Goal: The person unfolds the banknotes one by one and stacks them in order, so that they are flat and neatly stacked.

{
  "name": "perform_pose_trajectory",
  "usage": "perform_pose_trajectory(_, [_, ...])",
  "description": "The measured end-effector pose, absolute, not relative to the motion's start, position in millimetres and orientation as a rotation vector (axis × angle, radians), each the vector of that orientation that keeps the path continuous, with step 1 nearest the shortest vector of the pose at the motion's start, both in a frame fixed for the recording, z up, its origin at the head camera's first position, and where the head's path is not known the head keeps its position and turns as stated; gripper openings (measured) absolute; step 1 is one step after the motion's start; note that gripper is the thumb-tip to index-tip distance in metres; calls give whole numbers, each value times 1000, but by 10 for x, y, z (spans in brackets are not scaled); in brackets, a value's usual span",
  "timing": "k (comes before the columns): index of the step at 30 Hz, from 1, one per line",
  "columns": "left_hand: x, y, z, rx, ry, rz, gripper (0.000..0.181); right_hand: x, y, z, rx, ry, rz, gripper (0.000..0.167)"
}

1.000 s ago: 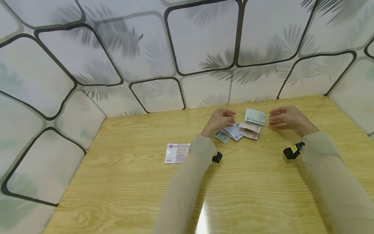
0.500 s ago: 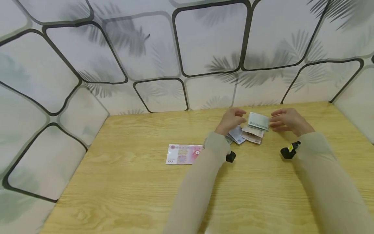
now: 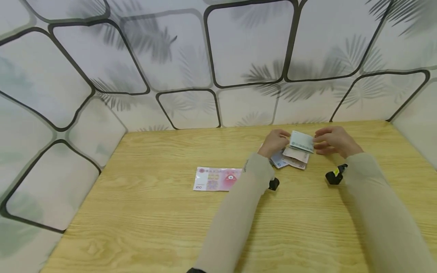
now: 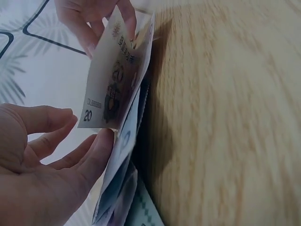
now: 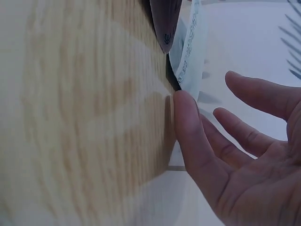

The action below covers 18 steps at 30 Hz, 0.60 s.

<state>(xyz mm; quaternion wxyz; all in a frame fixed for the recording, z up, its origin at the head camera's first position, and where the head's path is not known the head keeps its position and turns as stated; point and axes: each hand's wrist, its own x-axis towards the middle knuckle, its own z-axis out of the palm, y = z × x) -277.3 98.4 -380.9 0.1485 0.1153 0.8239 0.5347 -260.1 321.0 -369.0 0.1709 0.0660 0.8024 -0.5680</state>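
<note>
Several folded banknotes lie overlapping towards the table's back. On top is a pale green note [image 3: 302, 141]; below it a brownish 20 note [image 3: 296, 154] stands partly unfolded, over a bluish note [image 3: 279, 159]. My left hand [image 3: 275, 143] is at the pile's left side. In the left wrist view its thumb [image 4: 99, 148] is at the lower edge of the 20 note [image 4: 101, 101], its other fingers spread apart. On the opposite side, my right hand [image 3: 336, 141] has its thumb [image 5: 186, 110] at the green note's edge [image 5: 193, 61], fingers loosely bent and apart.
A flat pink 100 note [image 3: 218, 179] lies left of the pile, partly covered by my left sleeve [image 3: 239, 204]. The wooden table [image 3: 136, 212] meets a patterned wall covering [image 3: 246, 110] behind the notes and another at the left.
My left hand has moved right, closer to the green note, and now covers more of the lower notes. More of the pink note shows. The right hand has come slightly closer to the pile.
</note>
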Motion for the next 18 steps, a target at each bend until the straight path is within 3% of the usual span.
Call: perform_pose_trajectory(18, [-2789,1037,-3816,302,2383,1606,27,-2636,3174,-3710,282,2142,-1744,66])
